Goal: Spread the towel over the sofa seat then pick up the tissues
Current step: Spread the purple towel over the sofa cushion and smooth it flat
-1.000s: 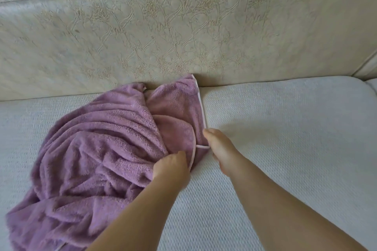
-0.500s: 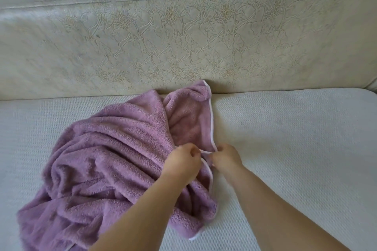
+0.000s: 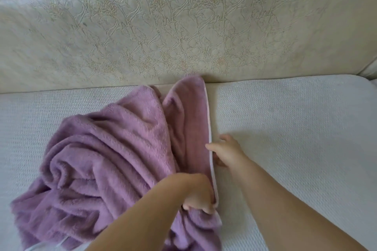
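A purple fleecy towel (image 3: 106, 161) with a white hem lies bunched on the pale woven sofa seat (image 3: 295, 128), mostly to the left. Its right edge runs in a taut line from the backrest crease toward me. My left hand (image 3: 201, 197) is closed on that hem near its lower end. My right hand (image 3: 226, 153) pinches the same hem higher up, thumb on top and the other fingers spread. No tissues are in view.
The sofa backrest (image 3: 183, 30), cream with a cracked embossed pattern, rises behind the seat. A seam to another cushion (image 3: 370, 71) shows at the far right. The seat to the right of the towel is bare fabric.
My hands were together on the hem; now they have parted along it, the left drawn toward me, the right staying higher. The towel's right edge has been pulled straight.
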Tool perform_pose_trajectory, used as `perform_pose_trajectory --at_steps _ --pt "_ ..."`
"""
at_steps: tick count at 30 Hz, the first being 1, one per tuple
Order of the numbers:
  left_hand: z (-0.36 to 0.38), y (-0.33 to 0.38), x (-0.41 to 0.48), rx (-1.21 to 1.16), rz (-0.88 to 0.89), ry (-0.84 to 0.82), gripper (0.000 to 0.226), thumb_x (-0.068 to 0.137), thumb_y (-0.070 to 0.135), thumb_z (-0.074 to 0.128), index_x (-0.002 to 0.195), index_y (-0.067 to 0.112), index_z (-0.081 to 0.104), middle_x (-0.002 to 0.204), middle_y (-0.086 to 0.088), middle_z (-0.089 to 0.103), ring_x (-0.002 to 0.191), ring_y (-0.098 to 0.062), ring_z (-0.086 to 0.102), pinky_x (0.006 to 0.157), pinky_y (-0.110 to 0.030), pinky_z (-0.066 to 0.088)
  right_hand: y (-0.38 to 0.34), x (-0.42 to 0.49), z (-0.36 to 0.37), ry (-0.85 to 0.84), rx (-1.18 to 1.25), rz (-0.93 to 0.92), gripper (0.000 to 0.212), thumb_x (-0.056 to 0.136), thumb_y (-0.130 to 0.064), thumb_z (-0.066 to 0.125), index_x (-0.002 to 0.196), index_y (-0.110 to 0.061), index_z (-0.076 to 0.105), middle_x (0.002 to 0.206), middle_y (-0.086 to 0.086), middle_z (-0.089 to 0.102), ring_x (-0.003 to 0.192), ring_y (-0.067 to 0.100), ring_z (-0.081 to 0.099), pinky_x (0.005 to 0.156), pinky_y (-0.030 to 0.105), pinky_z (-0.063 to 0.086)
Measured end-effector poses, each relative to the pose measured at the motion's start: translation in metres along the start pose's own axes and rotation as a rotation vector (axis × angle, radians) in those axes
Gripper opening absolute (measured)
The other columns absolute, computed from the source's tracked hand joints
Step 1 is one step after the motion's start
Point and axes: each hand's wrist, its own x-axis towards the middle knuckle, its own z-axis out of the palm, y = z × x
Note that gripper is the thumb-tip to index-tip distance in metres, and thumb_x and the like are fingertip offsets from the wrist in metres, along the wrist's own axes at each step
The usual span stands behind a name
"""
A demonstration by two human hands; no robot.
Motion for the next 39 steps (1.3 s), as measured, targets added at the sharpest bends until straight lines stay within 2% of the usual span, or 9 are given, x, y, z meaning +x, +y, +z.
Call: perform_pose_trajectory --at_steps 3,8,12,17,22,28,30,34,39 --pt "0.006 0.007 -0.001 -0.494 -0.038 -0.132 0.03 0.095 0.02 0.052 0.121 0.006 0.059 0.108 -0.009 0.065 0.092 -0.028 0.067 0.045 -0.018 0.049 0.007 -0.005 -0.004 0.015 -0.127 0.026 0.011 0.07 -0.005 0.058 0.066 -0.014 0.057 0.065 0.013 0.055 0.061 0.024 0.054 0.061 0.033 0.043" --pt "-0.019 -0.012 0.014 -0.435 -0.206 0.785 0.03 0.092 0.02 0.046 0.117 0.016 0.061 0.118 -0.012 0.063 0.111 -0.031 0.057 0.091 -0.032 0.044 0.018 -0.014 -0.033 0.063 -0.214 0.106 0.011 0.074 -0.011 0.052 0.066 -0.008 0.059 0.048 0.005 0.056 0.048 0.021 0.053 0.049 0.025 0.041" --pt "-0.009 -0.035 -0.003 -0.016 -0.564 0.514 0.046 0.092 0.023 0.04 0.136 0.012 0.038 0.142 -0.011 0.04 0.13 -0.029 0.043 0.104 -0.037 0.034 0.028 -0.033 -0.061 0.005 -0.605 0.204 0.011 0.074 -0.013 0.049 0.065 -0.01 0.053 0.049 0.003 0.052 0.046 0.019 0.051 0.05 0.022 0.037" --pt "-0.009 -0.047 -0.035 0.378 -0.741 0.276 0.044 0.091 0.03 0.05 0.133 0.015 0.051 0.139 -0.005 0.05 0.126 -0.026 0.048 0.093 -0.037 0.045 0.035 -0.034 -0.064 0.029 -0.775 0.101 0.018 0.078 -0.022 0.052 0.061 -0.018 0.049 0.061 -0.002 0.053 0.06 0.018 0.054 0.054 0.023 0.037" --pt "-0.018 -0.037 -0.008 0.193 -0.403 0.634 0.03 0.088 0.038 0.049 0.109 0.019 0.06 0.118 -0.002 0.062 0.11 -0.024 0.058 0.088 -0.035 0.045 0.028 -0.023 -0.043 0.05 -0.373 -0.081 0.008 0.083 -0.021 0.056 0.077 -0.024 0.051 0.071 -0.005 0.054 0.065 0.014 0.054 0.055 0.026 0.036" --pt "-0.003 -0.037 0.009 0.355 -0.324 -0.026 0.038 0.074 0.047 0.068 0.062 0.015 0.052 0.065 0.002 0.051 0.086 -0.026 0.061 0.081 -0.034 0.052 0.029 -0.02 -0.041 0.135 -0.336 -0.143 0.02 0.085 -0.009 0.05 0.102 -0.017 0.057 0.082 -0.002 0.057 0.074 0.018 0.056 0.054 0.026 0.038" --pt "-0.007 -0.039 0.004 0.16 -0.228 0.086 0.023 0.082 0.037 0.063 0.072 0.017 0.061 0.071 0.002 0.053 0.08 -0.019 0.055 0.079 -0.028 0.049 0.023 -0.018 -0.043 0.2 -0.168 -0.181 0.018 0.085 -0.009 0.052 0.101 -0.014 0.058 0.091 0.003 0.063 0.083 0.024 0.061 0.066 0.032 0.048" --pt "-0.037 -0.019 -0.016 -0.805 0.185 0.358 0.005 0.084 0.01 0.064 0.081 0.01 0.059 0.076 -0.007 0.05 0.074 -0.017 0.043 0.066 -0.027 0.035 0.006 -0.024 -0.039 0.3 -0.073 -0.28 0.045 0.088 -0.022 0.059 0.131 -0.019 0.045 0.126 -0.001 0.052 0.11 0.017 0.053 0.094 0.032 0.043" --pt "-0.081 -0.001 -0.028 -0.82 0.128 0.931 0.008 0.084 0.018 0.063 0.079 0.024 0.065 0.082 -0.008 0.065 0.078 -0.021 0.058 0.078 -0.037 0.05 -0.003 -0.046 -0.032 -0.277 0.23 -0.122 0.057 0.069 -0.06 0.067 0.104 -0.015 0.071 0.106 0.002 0.072 0.104 0.018 0.066 0.097 0.035 0.047"
